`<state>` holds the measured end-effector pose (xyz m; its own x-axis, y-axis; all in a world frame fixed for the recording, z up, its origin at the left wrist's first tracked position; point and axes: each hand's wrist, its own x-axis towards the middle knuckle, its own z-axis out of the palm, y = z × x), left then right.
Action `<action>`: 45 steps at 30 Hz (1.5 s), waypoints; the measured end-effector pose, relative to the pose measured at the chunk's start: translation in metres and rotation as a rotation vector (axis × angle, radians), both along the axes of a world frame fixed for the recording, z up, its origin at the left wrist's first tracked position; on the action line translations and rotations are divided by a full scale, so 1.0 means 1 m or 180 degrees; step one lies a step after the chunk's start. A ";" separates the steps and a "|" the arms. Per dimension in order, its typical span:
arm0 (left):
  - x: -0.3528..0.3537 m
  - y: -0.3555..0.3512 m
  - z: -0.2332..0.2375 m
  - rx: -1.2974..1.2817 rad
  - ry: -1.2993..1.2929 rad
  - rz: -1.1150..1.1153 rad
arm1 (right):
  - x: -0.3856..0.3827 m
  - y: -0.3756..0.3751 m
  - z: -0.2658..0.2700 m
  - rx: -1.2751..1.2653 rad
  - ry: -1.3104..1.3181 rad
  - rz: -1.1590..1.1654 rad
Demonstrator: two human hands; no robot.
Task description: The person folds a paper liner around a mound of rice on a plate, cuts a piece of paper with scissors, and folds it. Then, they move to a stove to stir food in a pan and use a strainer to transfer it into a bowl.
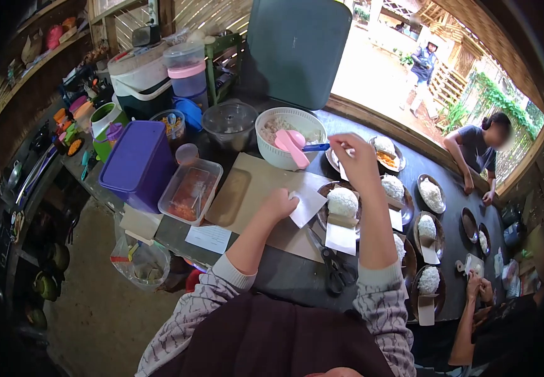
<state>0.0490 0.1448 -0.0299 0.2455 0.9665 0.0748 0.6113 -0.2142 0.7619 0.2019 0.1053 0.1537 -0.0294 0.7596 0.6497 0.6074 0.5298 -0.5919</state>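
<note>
My left hand (278, 206) is closed on a white sheet of paper (308, 208) above brown cardboard (269, 217). My right hand (358, 164) is over the back plates, its fingers pinched together. Whatever it pinches, if anything, is hard to make out. Near those fingertips lies the blue handle (316, 147) of a utensil, beside a pink rice paddle (292, 148) on a white basket of rice (265, 147). In front of my right forearm, a mound of rice (343, 202) sits on a brown plate with a folded paper strip (341, 234) hanging over its rim.
Black scissors (333, 270) lie near the table's front edge. Several more rice plates (427, 301) stand to the right. A clear container of red food (190, 191) and a purple box (139, 157) are left. A co-worker's hands (478, 288) hold something at right; another person (479, 147) leans at the window.
</note>
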 end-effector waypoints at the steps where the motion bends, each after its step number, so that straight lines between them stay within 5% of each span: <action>1: 0.001 0.000 -0.001 0.0008 -0.0009 0.0015 | -0.005 0.016 0.004 -0.0174 -0.0181 -0.0117; 8: -0.002 -0.008 0.013 -0.0143 0.0098 -0.0006 | -0.035 0.086 -0.010 -0.1258 -0.2011 -0.0892; 13: -0.003 -0.008 0.014 -0.0275 0.0048 0.0003 | -0.040 0.099 -0.016 -0.1435 -0.2477 -0.1237; 16: -0.002 -0.004 0.010 -0.0241 0.0032 -0.0033 | -0.038 0.096 -0.018 -0.1048 -0.2280 -0.1209; 24: -0.020 0.006 0.014 -0.0609 0.0018 0.0001 | -0.029 0.011 0.012 0.0155 0.0226 -0.0679; 27: -0.025 0.001 0.020 -0.0544 0.0237 -0.0043 | -0.018 -0.024 0.006 0.1259 0.0249 -0.0546; 33: -0.028 -0.006 0.034 -0.0790 0.0582 -0.0166 | -0.001 -0.062 0.000 0.1658 0.0450 0.0001; 39: -0.019 -0.025 0.042 0.0542 0.0572 0.0774 | 0.006 -0.086 0.013 0.2170 0.0414 0.0470; 45: -0.032 -0.076 0.069 0.0151 -0.1242 -0.0231 | 0.012 -0.096 0.040 0.2262 0.0575 0.0975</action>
<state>0.0175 0.0687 0.0387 0.2573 0.9409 0.2202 0.2599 -0.2869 0.9220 0.2143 0.0097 0.1936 -0.0180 0.1363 0.9905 0.3004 0.9456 -0.1247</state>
